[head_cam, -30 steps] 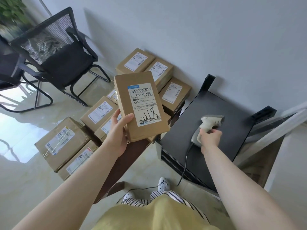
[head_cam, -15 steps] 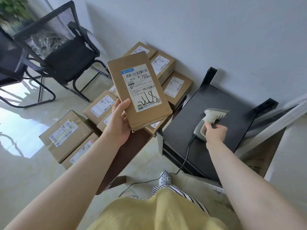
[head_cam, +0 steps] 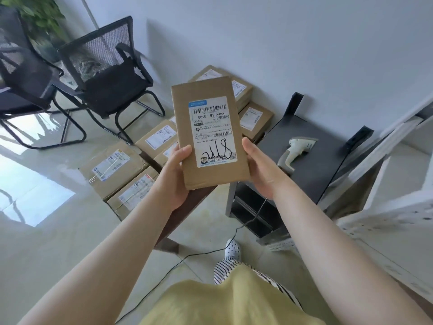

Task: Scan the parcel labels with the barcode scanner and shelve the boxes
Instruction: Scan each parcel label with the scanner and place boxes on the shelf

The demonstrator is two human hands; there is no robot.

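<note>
A flat brown parcel box (head_cam: 182,106) with a white barcode label (head_cam: 212,131) facing me is held up in the middle of the view. My left hand (head_cam: 174,178) grips its lower left edge, thumb on the front. My right hand (head_cam: 259,170) grips its lower right edge. The white barcode scanner (head_cam: 297,150) lies by itself on the dark shelf top (head_cam: 314,170) to the right, its cable trailing down to the floor.
Several labelled cardboard boxes (head_cam: 112,167) are stacked on a low brown table (head_cam: 187,207) and behind the held parcel. Two black mesh chairs (head_cam: 110,73) stand at the left. A white frame (head_cam: 384,184) leans at the right, against the wall.
My right hand has let go of the scanner, leaving it on the shelf top, and come across to grip the parcel's right edge. The parcel now stands more upright in front of me.
</note>
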